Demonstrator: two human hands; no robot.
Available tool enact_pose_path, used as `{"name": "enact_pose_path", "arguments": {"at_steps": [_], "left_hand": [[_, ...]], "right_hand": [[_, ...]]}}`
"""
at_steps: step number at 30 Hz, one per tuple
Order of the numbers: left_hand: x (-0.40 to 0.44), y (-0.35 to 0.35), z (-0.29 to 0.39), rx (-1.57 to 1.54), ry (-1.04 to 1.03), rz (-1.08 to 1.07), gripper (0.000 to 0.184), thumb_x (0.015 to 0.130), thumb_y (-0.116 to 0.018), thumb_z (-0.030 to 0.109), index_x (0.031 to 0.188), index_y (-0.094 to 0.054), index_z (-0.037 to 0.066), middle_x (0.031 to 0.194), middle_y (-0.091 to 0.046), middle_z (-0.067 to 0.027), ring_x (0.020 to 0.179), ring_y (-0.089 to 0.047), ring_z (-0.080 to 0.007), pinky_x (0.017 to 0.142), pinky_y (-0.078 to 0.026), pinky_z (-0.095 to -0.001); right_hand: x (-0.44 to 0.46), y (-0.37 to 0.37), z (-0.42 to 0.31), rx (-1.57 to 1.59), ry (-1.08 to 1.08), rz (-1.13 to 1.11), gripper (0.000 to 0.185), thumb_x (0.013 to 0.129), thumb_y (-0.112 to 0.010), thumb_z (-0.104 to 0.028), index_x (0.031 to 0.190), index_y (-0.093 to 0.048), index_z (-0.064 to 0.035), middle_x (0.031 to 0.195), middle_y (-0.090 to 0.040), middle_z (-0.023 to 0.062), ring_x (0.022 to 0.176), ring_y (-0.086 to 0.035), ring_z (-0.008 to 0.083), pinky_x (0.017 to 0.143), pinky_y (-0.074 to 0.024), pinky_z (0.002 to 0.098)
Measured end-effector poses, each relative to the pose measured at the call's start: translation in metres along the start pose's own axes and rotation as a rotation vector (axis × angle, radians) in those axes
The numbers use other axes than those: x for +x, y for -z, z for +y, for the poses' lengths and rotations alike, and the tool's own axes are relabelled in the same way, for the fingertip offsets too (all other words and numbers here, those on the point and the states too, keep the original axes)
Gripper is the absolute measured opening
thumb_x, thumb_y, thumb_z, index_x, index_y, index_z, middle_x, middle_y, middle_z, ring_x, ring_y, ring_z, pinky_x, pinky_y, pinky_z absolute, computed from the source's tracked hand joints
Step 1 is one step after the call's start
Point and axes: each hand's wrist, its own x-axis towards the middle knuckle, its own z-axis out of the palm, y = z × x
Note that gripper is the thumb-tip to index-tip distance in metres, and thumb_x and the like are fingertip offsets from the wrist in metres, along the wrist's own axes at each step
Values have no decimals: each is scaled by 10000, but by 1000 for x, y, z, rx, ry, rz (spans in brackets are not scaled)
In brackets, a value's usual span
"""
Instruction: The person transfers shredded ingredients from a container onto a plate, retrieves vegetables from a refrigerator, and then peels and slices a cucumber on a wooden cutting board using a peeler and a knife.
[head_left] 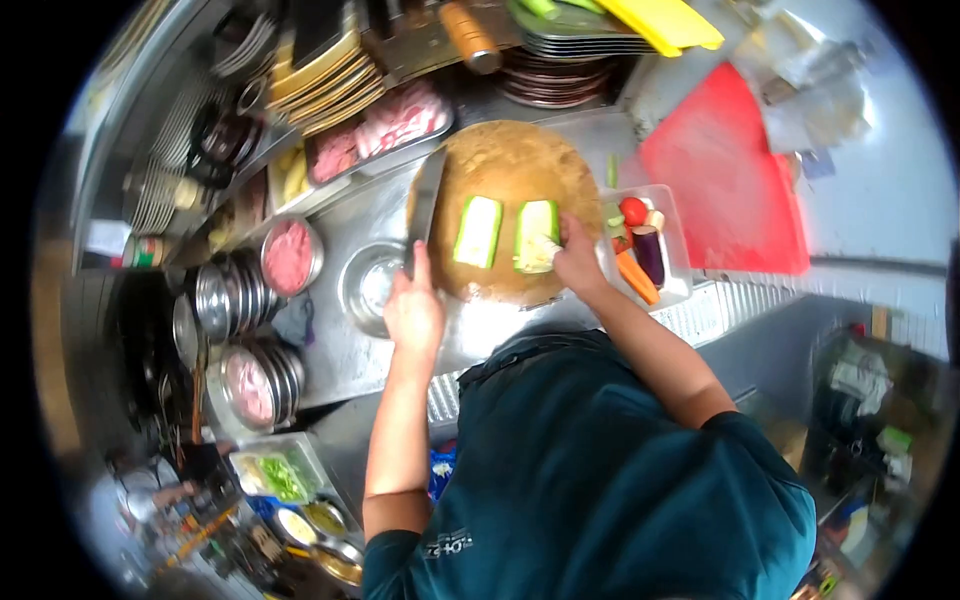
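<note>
On the round wooden chopping block (520, 150) lie two pale-fleshed, green-skinned zucchini pieces, the left piece (478, 232) and the right piece (536, 225). My left hand (414, 305) is closed round the handle of a broad-bladed knife (428, 190), whose blade points away from me along the block's left edge. At the right zucchini piece, my right hand (578, 257) has its fingers bent against the side and near end, where the flesh looks lumpy. The fingertips are partly hidden.
Right of the block sits a plastic tub (678, 225) with an eggplant, carrot and tomato. A red cutting board (725, 180) lies beyond it. Left are a metal bowl (370, 290) and minced meat (290, 257). Sliced meat (405, 115) and stacked plates (555, 75) stand behind.
</note>
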Motion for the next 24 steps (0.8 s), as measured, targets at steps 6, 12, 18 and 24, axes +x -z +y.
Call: {"name": "enact_pose_path", "arguments": {"at_steps": [6,12,18,24], "left_hand": [[25,-52,0,24,-130,58,539,894,-647,120,1425,-580,59,1005,-606,-210,944,-622,-374,855,-509,-492],[36,-42,35,-226,-234,175,444,917,-663,152,1321,-634,-29,1116,-638,-221,1027,-592,-406,939,-487,-485],[51,-41,59,-269,-226,70,474,875,-670,92,1327,-617,-42,1162,-638,-239,1076,-584,-408,956,-498,-472],[61,-53,65,-218,-226,75,484,860,-601,43,1334,-601,-52,1165,-641,-270,1049,-604,-444,961,-497,-495]], "right_hand": [[-35,59,-19,162,-28,-1,564,973,-701,-90,1476,-464,1,1225,-661,109,1095,-633,181,954,-511,321],[-85,167,-29,-204,6,187,539,951,-731,-111,1435,-522,-2,1182,-696,152,1029,-687,237,899,-551,354],[-87,209,-16,-1163,355,562,583,749,-711,10,1324,-621,-26,1246,-647,207,1134,-629,406,937,-535,454],[-74,207,45,-1091,228,434,497,860,-625,-16,1356,-592,-24,1374,-566,256,1236,-572,432,1031,-506,464]]}}
